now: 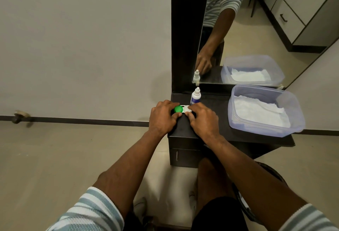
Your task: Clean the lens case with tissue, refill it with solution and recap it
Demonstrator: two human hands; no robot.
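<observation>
Head view: my dark dresser top (220, 120) carries a clear plastic tub (291, 118) of tissues (260, 113) at 3 o'clock. My left hand (163, 116) curls on the lens case's (183, 109) green cap (178, 109); my right hand (203, 118) pinches what looks like its white cap (187, 109). At 12 o'clock, just beyond, stands the capped solution bottle (196, 96).

A round green plastic cap (178, 109) sits beside a round white plastic cap (187, 108). The small white plastic bottle (196, 96) wears a blue label. The dark brown wooden table (216, 106) carries a translucent bluish plastic tub (293, 102) of white tissue (260, 113). The knitted sleeves (91, 210) are striped grey-blue and white.
</observation>
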